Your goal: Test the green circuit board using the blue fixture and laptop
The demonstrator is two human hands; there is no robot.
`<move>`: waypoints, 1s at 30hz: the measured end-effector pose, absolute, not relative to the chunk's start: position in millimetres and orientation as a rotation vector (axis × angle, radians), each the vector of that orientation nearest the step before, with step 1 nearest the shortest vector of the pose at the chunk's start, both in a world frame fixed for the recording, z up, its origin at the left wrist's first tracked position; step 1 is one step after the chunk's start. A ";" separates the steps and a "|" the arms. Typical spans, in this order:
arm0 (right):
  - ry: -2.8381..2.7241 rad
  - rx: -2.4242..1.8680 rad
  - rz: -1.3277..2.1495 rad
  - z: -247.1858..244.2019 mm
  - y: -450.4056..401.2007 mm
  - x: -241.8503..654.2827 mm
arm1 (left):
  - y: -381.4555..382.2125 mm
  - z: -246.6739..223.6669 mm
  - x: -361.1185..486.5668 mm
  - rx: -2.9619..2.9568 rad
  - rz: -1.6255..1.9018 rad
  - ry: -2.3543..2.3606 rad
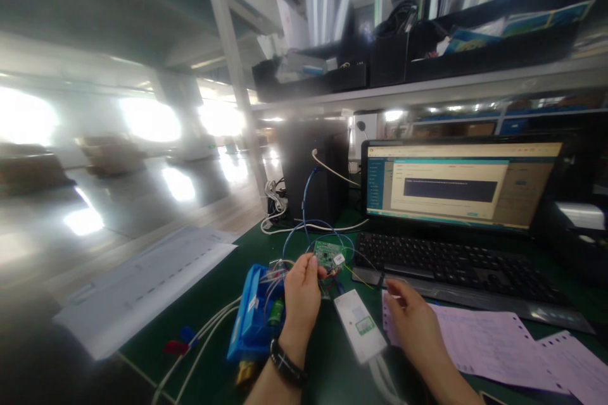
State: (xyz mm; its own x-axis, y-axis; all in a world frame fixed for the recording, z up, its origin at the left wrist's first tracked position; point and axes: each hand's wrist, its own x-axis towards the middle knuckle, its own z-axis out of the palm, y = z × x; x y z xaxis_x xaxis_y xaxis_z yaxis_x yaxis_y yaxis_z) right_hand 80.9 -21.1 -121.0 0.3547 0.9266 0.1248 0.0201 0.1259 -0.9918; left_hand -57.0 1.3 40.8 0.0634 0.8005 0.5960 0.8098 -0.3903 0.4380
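My left hand [304,288], with a dark band on its wrist, pinches the lower left edge of a green circuit board [329,255] that carries a white label. Thin wires run off the board. My right hand [411,316] is closed at the fingertips around something small and dark at the end of a thin wire; I cannot make out what it is. Below my left hand sits an opened blue housing [251,316] with a green cylindrical battery [275,312] and loose wires inside. Between my hands lies a white box-shaped device [360,326] with a cable.
Behind stand a black computer tower [311,171] with a blue cable, a lit monitor [456,186] and a black keyboard [456,266]. Pink printed sheets [494,342] lie at right, white papers [156,285] at left. Red and blue clips [183,342] rest near grey cables. A loaded shelf hangs above.
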 end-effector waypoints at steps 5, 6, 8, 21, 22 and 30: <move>-1.074 -1.262 0.874 -122.9 -16.1 74.9 | -1.5 43.8 -54.3 -2.293 -1.273 -1.708; -1.088 -1.261 0.875 -122.0 -15.5 73.6 | -2.1 44.4 -53.9 -2.292 -1.277 -1.708; -1.113 -1.264 0.876 -119.4 -14.6 71.3 | -2.9 45.2 -53.5 -2.286 -1.286 -1.713; -1.188 -1.313 0.902 -104.2 -13.8 65.0 | -5.3 46.5 -56.3 -2.285 -1.288 -1.663; -1.192 -1.315 0.904 -103.5 -13.8 65.1 | -5.2 46.3 -56.4 -2.284 -1.289 -1.658; -1.221 -1.317 0.921 -98.0 -16.2 67.2 | -1.5 44.0 -59.3 -2.286 -1.263 -1.624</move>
State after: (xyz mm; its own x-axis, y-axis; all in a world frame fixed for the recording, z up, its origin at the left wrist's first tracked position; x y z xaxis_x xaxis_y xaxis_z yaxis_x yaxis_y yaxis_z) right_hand 67.2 -16.2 -98.0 0.1775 0.9769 0.1188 0.1547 0.0915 -0.9837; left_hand -59.3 -1.5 44.0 0.1062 0.7572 0.6444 0.8113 -0.4407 0.3842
